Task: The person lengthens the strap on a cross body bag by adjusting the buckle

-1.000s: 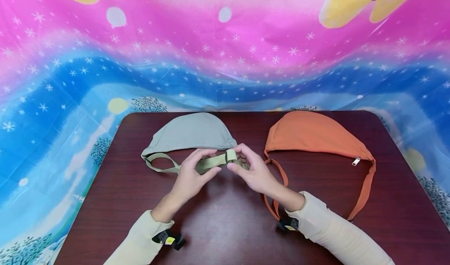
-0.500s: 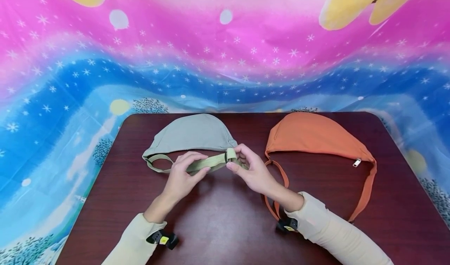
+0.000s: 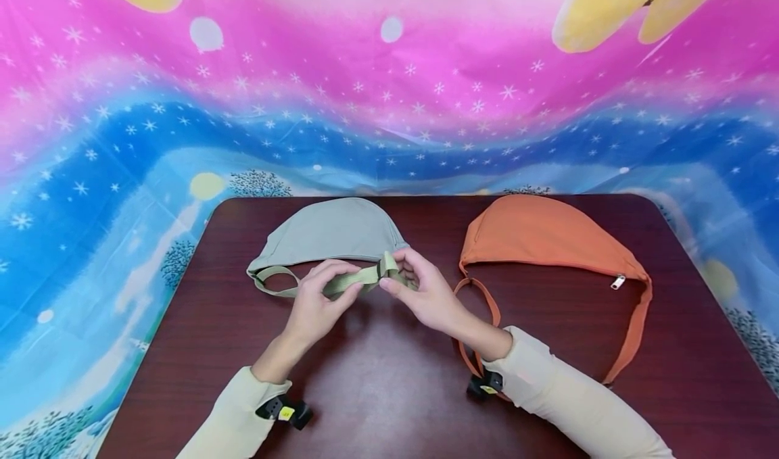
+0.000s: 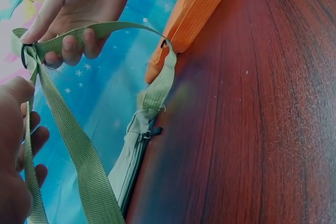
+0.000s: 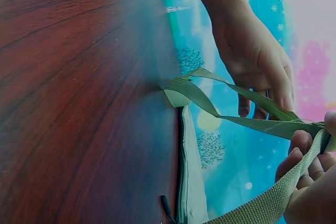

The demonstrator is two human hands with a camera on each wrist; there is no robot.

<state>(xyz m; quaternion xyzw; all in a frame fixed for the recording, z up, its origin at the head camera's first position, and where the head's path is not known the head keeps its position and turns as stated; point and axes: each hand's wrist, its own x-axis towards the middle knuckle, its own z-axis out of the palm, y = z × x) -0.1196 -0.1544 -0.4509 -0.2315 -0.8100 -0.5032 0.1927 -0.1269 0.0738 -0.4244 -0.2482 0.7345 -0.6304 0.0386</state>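
Observation:
A grey-green waist bag (image 3: 335,232) lies toward the back left of the table, its light green webbing strap (image 3: 349,280) lifted in front of it. My left hand (image 3: 312,307) pinches the strap between thumb and fingers. Just to its right, my right hand (image 3: 429,300) grips the strap at a black slider buckle (image 3: 381,270), thumb at its edge. A short loop of webbing stands up past the slider. In the left wrist view, more strap (image 4: 79,145) hangs down from the slider, and another length arcs across to the bag's end, near a dark zipper pull (image 4: 152,132).
An orange waist bag (image 3: 541,232) lies on the back right of the dark red wooden table (image 3: 389,391), with its orange strap (image 3: 629,330) trailing forward, partly behind my right forearm. A printed cloth (image 3: 389,107) hangs right behind the table's back edge.
My left hand slid left along the strap, then stayed about still. My right hand, with the slider, has since shifted left toward it, and the strap between them now looks shorter and slacker.

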